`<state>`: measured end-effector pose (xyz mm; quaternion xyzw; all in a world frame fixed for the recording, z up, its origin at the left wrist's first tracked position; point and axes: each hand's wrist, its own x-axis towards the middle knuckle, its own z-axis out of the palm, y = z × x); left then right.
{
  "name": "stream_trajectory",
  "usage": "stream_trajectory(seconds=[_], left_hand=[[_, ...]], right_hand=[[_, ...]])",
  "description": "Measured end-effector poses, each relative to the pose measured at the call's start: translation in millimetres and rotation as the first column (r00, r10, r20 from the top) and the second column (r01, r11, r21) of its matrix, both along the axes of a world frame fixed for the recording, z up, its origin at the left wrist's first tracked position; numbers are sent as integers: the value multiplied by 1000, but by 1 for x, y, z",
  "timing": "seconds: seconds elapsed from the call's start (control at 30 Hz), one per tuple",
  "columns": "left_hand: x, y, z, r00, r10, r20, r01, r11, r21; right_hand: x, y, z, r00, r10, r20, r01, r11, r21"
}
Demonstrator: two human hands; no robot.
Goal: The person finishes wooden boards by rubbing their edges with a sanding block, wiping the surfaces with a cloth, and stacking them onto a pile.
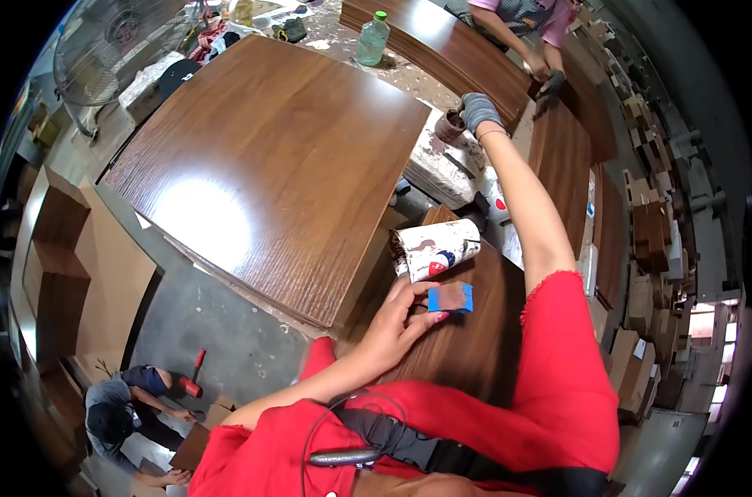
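Observation:
My bare left hand (402, 321) pinches a small blue piece with a brown face (451, 297), like a sponge or pad, above a brown wood-grain panel (455, 348). Just beyond my fingers, a white can (442, 247) with brown smears lies on its side. My right hand (480, 113), in a grey glove, is stretched far forward. Its fingers curl at the rim of a brown-stained cup (450, 127), on a stained white block (444, 170); whatever they hold is hidden. A large glossy wood-grain panel (277, 157) lies to the left.
A greenish plastic bottle (373, 40) stands behind the large panel. Stacked curved boards (467, 62) run along the back right, where a co-worker's hands (546, 73) are busy. At lower left another person (123, 414) crouches by a red mallet (194, 377). A fan (115, 50) stands far left.

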<state>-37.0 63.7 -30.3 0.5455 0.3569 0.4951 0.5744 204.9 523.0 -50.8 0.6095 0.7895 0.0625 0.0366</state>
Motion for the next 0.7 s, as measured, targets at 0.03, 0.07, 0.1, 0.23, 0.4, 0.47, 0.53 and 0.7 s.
stream_trajectory(seconds=[0.03,0.07,0.1,0.23,0.4,0.47,0.53,0.7], left_hand=[[0,0,0,1000,-6,-19,7,1000,20],[1,0,1,1000,-4,-8,4,1000,16],[1,1,0,1000,-12,-10,12,1000,17],[1,2,3,1000,8,-20,-8,1000,17],[1,0,4,1000,-1,-21,1,999,-39],[2,0,3,1000,19,-7,-19,1000,-12],[3,0,2,999,32,11,-32,999,13],[2,0,2,1000,9,30,-9,1000,0]], right_hand=[[6,-2,-5,1000,-11,0,11,1000,-1],[5,-7,-9,999,-44,22,44,999,18],[3,-11,-11,996,-75,43,73,997,39],[1,-30,-5,991,-111,-78,112,994,8],[2,-45,-12,983,-135,-128,139,990,27],[2,-54,-5,953,-145,-268,163,986,45],[3,-56,-3,883,-224,-413,277,958,72],[44,-25,-42,742,-264,-616,317,948,-24]])
